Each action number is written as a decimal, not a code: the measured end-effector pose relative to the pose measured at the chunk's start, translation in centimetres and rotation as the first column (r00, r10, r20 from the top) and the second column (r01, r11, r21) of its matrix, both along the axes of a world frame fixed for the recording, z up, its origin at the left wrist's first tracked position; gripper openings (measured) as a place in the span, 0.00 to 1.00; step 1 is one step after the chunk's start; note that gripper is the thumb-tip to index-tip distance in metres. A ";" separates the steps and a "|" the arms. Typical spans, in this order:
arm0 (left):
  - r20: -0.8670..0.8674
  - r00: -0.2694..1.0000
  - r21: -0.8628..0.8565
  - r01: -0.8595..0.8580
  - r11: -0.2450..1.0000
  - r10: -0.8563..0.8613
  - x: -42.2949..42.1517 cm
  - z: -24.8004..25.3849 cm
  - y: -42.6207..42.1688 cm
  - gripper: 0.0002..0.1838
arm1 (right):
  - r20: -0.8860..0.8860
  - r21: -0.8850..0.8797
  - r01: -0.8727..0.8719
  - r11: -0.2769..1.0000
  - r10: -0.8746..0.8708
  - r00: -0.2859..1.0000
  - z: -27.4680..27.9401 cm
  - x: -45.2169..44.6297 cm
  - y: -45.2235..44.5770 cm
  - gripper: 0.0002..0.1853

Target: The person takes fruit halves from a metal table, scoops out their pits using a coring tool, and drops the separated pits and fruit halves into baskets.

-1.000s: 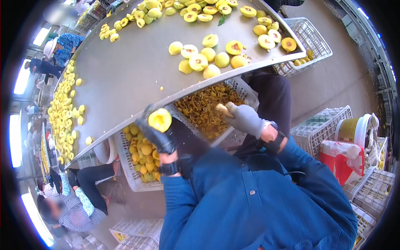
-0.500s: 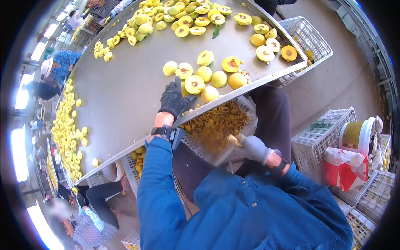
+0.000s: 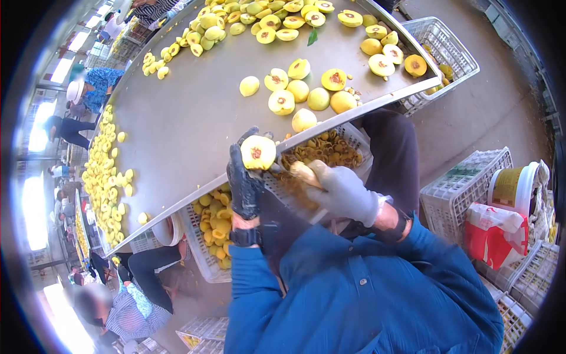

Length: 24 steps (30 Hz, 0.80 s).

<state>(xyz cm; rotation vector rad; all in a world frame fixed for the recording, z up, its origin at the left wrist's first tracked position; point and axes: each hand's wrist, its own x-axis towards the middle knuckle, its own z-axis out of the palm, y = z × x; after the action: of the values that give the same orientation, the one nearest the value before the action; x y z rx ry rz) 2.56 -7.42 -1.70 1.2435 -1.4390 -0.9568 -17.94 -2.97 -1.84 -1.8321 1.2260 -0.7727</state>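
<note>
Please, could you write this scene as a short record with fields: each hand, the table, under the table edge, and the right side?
Left hand: black-gloved hand, holding a fruit half, reddish-brown centre showing
Right hand: grey-gloved hand, gripping a light-brown handle; working end unclear
Table: metal tabletop with yellow cut fruit and a green leaf
Under table edge: brownish scraps; to their left, a white crate of yellow fruit
Right side: white bucket, red-and-white bag
</note>
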 end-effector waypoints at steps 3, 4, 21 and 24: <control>-0.474 0.869 0.247 -0.025 0.969 0.143 -1.8 1.2 2.8 0.30 | -0.023 -0.086 0.002 0.996 -0.004 1.000 1.5 1.4 0.5 0.14; -0.444 0.883 0.263 -0.032 0.964 0.151 -2.0 1.5 3.9 0.30 | -0.032 -0.112 0.004 0.994 -0.008 0.999 1.9 1.6 0.6 0.13; -0.106 0.953 0.180 -0.263 0.948 0.284 -4.6 3.1 4.7 0.33 | 0.017 -0.083 -0.068 0.994 0.069 0.997 2.5 0.4 2.4 0.13; -0.110 0.970 0.117 -0.204 0.972 0.217 -5.0 3.8 4.7 0.34 | 0.213 0.123 -0.140 0.982 0.112 0.971 3.1 0.4 2.6 0.12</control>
<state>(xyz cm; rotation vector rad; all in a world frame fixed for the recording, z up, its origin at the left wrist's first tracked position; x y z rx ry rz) -2.45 -2.76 2.06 1.3607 -1.1479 -0.9550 -17.55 -0.37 1.21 -1.6561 0.9955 -0.7656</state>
